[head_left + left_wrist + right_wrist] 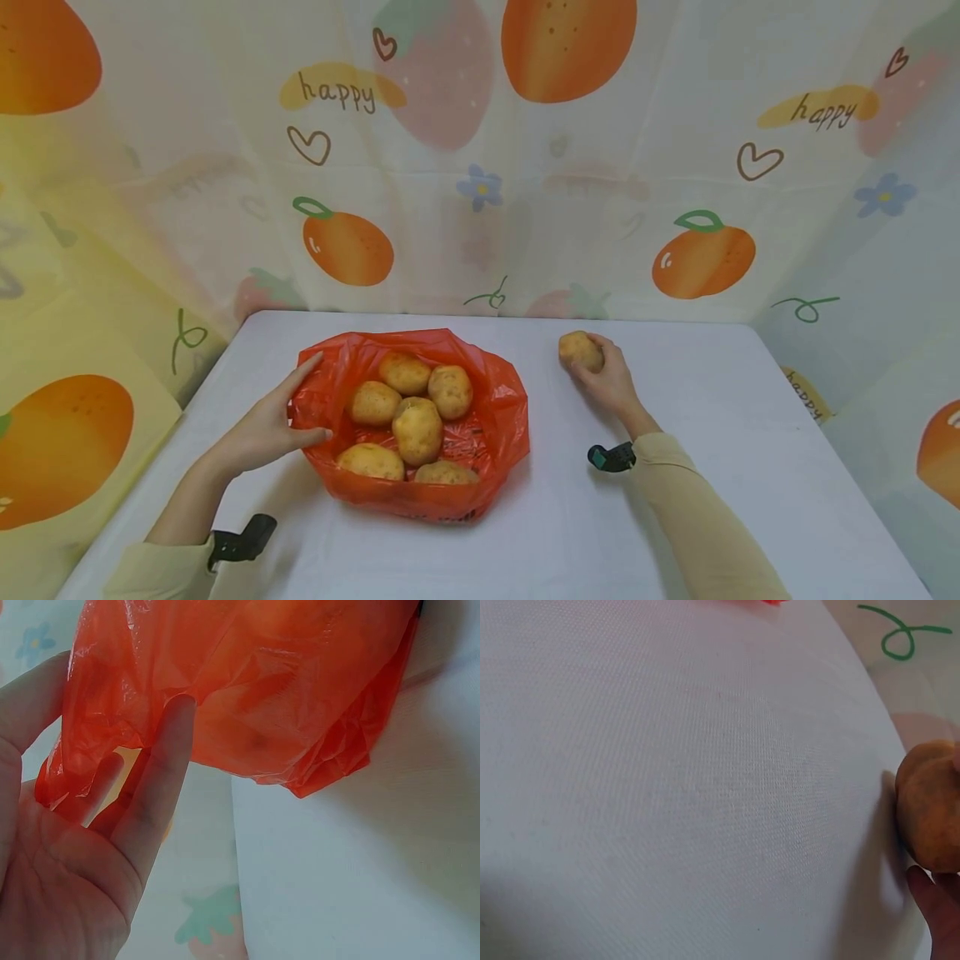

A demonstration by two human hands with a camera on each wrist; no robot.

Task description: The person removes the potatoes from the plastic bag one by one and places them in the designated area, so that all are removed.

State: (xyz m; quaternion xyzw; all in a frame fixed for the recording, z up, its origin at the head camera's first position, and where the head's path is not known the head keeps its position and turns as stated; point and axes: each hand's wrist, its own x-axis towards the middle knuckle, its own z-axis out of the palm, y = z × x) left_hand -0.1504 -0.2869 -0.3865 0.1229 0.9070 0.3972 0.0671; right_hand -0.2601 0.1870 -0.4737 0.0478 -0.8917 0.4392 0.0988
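A red plastic bag stands on the white table with its mouth spread wide. Inside it lie several yellow-brown potatoes. At the bag's left side, my left hand holds the rim, thumb and forefinger well apart. The left wrist view has thin plastic passing between the fingers of that hand. Farther right, near the table's back edge, my right hand grips a single potato. Part of this potato shows at the right edge of the right wrist view, with a fingertip below it.
White cloth covers the table. Behind it hangs a curtain printed with oranges, hearts and flowers. A small black camera sits on the left wrist and another camera on the right one.
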